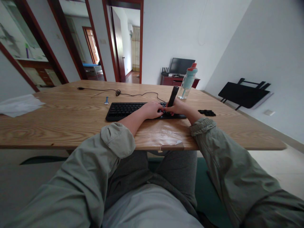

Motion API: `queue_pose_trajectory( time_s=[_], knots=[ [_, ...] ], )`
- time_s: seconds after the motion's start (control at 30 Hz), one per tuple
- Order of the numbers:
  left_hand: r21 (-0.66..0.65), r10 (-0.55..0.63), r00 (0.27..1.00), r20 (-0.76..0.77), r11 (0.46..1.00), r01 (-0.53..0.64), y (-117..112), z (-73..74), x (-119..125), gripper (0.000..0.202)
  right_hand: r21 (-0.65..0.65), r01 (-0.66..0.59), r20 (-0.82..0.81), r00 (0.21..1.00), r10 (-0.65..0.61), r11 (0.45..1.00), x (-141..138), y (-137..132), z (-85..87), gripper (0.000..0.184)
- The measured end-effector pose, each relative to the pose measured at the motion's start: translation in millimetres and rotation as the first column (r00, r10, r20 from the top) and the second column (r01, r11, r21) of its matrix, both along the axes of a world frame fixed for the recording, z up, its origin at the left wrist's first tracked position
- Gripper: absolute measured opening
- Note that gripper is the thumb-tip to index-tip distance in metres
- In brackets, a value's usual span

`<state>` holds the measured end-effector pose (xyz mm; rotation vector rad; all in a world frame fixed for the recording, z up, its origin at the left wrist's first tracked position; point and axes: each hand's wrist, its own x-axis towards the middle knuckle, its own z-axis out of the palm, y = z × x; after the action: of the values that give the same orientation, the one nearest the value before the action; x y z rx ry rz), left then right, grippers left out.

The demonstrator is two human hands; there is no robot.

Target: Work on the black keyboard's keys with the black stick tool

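Black flat keyboard (133,110): lies mid-desk on the pale wooden desk (59,120). Right hand (177,107) grips a black cylindrical tool (172,96) upright, tip on keys; left hand (152,110), fingers curled, steadies the right-end keys.

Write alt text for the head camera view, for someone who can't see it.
Seated at a wooden table, a person rests the left hand on a black keyboard while the right hand holds a black cylindrical tool upright at its right end. A water bottle stands behind.
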<state>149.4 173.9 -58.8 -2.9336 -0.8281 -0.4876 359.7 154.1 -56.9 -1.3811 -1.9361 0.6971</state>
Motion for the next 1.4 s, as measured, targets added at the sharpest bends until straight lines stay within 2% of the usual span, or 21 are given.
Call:
queue_pose_trajectory(
  time_s=[0.67,0.87,1.07,1.23,1.4],
  knots=[
    [-0.001,0.009,1.000,-0.006,1.000,-0.009,-2.3,1.9,0.4,0.028,-0.070,0.095,-0.028,0.995,-0.097,0.993,-0.3,-3.9,0.3,0.020],
    [-0.012,0.030,0.999,-0.020,0.999,-0.031,-4.3,3.0,0.8,0.030,-0.026,0.051,-0.012,0.999,-0.051,0.998,-4.6,-8.1,2.6,0.020],
    [-0.037,0.014,1.000,0.000,0.999,-0.014,-4.3,3.2,-0.2,0.030,0.001,0.015,0.083,0.996,-0.015,1.000,-11.5,-9.0,7.5,0.019],
    [-0.028,-0.009,1.000,0.011,1.000,0.009,-1.9,1.2,-0.4,0.030,-0.010,0.033,0.126,0.991,-0.031,0.999,-17.8,-10.9,12.4,0.016],
    [-0.014,0.010,1.000,0.009,1.000,-0.010,-2.7,1.9,0.1,0.029,0.004,0.061,0.264,0.963,-0.060,0.998,-22.2,-7.7,13.9,0.015]
  ],
)
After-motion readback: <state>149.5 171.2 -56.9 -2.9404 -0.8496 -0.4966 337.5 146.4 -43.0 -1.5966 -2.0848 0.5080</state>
